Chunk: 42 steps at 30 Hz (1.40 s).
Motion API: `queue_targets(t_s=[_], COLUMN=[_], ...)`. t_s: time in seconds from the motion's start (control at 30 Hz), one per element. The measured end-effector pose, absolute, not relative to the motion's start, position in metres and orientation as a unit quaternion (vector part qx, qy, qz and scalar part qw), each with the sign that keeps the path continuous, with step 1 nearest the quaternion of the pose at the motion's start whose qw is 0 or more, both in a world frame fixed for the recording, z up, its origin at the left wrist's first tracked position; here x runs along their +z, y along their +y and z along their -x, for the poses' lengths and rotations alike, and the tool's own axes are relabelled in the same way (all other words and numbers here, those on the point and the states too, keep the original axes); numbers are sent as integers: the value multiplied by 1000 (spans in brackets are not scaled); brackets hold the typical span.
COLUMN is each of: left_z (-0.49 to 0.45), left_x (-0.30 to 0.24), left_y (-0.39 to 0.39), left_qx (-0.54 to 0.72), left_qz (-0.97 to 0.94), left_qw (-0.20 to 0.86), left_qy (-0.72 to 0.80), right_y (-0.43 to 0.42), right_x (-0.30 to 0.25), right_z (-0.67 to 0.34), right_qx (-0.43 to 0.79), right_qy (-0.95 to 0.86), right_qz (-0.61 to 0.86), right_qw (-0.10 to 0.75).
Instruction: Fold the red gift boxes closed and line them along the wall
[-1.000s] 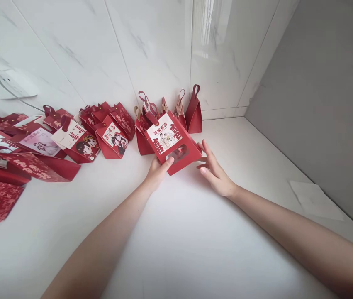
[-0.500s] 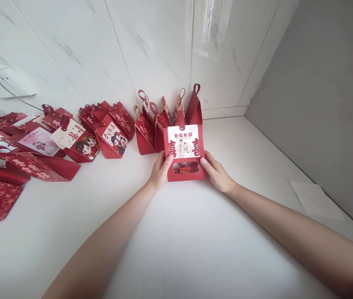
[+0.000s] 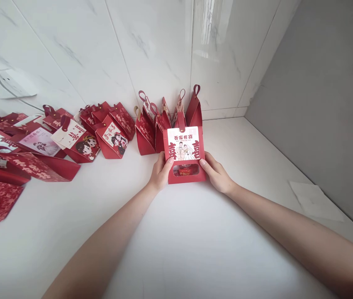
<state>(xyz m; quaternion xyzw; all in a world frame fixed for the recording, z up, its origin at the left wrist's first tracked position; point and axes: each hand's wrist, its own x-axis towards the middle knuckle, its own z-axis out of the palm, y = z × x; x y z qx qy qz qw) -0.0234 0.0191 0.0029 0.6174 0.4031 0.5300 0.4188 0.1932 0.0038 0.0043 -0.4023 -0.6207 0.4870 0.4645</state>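
Red windowed box (image 3: pixel 185 162) in front of standing red boxes (image 3: pixel 147 143), over white bench (image 3: pixel 176 232). Left hand (image 3: pixel 160 173) on its left side, right hand (image 3: pixel 218 174) on its right, fingers of both gripping it. Box cluster (image 3: pixel 84 145) farther left; tiled wall (image 3: pixel 157 50) behind.

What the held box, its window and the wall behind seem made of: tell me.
Held box: probably thin card, satin finish; flat panels, crisp edges.
Window: see-through; clear film or bare cut-out, can't tell.
Wall: glossy tile, ceramic or stone; straight joints, grey veining, reflections.
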Motion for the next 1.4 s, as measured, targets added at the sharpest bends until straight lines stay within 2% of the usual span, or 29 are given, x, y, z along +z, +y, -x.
queue_targets(t_s=[0.1, 0.27, 0.4, 0.7, 0.83, 0.9, 1.0, 1.1, 1.2, 1.4], left_z=[21, 22, 29, 33, 32, 30, 29, 31, 33, 34], left_x=[6, 27, 45, 52, 37, 24, 7, 0, 1, 1], left_y=[15, 13, 15, 17, 19, 20, 24, 27, 30, 32], left_qx=[535, 608, 609, 571, 590, 593, 530, 487, 486, 489], left_qz=[-647, -683, -686, -715, -700, -677, -658, -632, -615, -603], left_qw=[378, 237, 163, 80, 154, 242, 383, 475, 514, 523], left_qy=[390, 330, 364, 396, 373, 362, 374, 371, 349, 351], right_y=[3, -2, -3, -1, 1, 1, 2, 3, 4, 4], right_x=[5, 9, 9, 8, 8, 8, 9, 10, 9, 8], right_z=[-193, -193, -192, -193, -192, -192, -192, -192, -192, -193], right_qx=[477, 464, 454, 453, 449, 448, 444, 451, 456, 463], right_qy=[-629, -671, -699, -713, -709, -699, -680, -673, -673, -666], right_qz=[404, 375, 354, 339, 351, 364, 386, 393, 388, 400], right_qw=[462, 441, 424, 415, 415, 423, 437, 435, 435, 428])
